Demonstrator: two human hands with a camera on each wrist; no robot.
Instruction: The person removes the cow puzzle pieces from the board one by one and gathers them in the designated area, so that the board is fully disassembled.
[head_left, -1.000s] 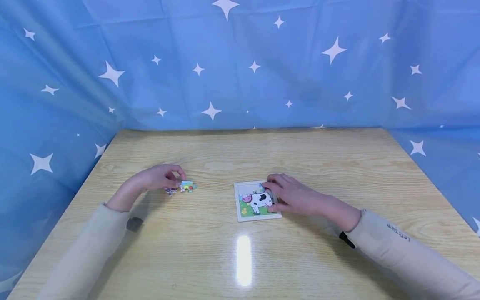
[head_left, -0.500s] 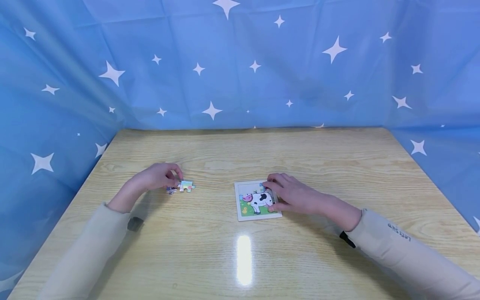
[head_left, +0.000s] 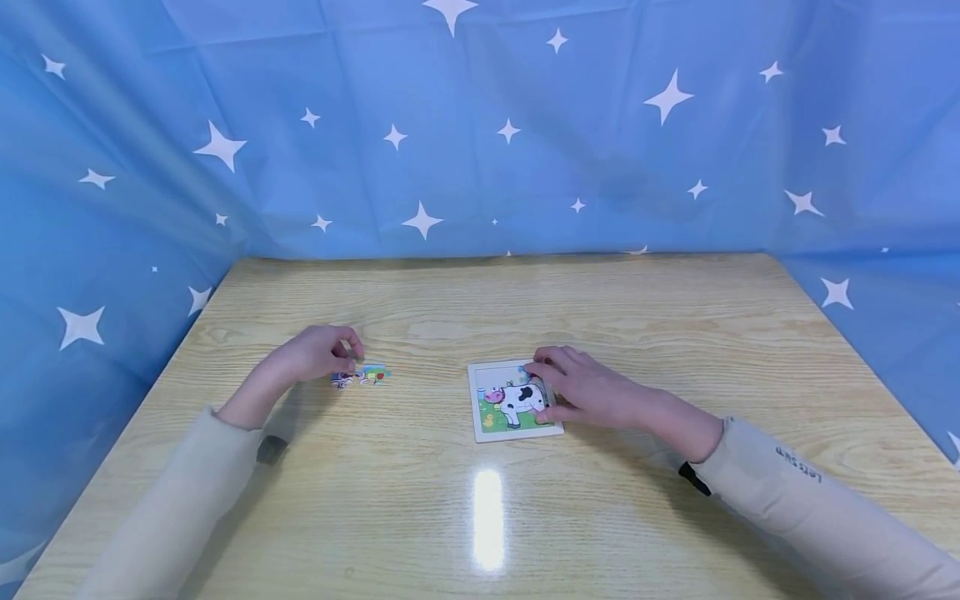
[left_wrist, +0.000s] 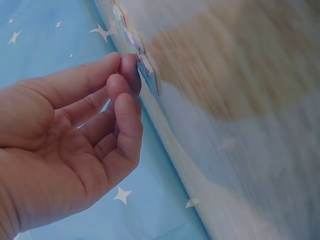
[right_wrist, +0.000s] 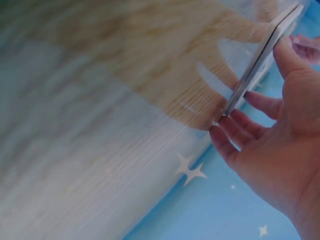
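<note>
In the head view, my left hand [head_left: 318, 352] is at the left of the table. Its thumb and index fingertip pinch together at the edge of a small jigsaw piece [head_left: 377, 375] with blue, yellow and red print; the fingers partly hide it. Another, purple-and-white piece [head_left: 342, 380] lies beside it. The left wrist view has flat pieces [left_wrist: 147, 72] right at those fingertips. My right hand [head_left: 585, 387] grips the right side of a square cow puzzle board [head_left: 513, 405] with a pale frame, thumb at the near part and fingers at the far part. In the right wrist view the board's edge [right_wrist: 262, 55] lies between them.
The wooden table [head_left: 420, 500] reflects a bright light strip in front of the board. A blue curtain with white stars [head_left: 480, 125] hangs along the back and sides.
The jigsaw piece at my left fingertips has shifted and turned a little, its shine coming and going. My left hand has drawn slightly left. The right hand and board have stayed put.
</note>
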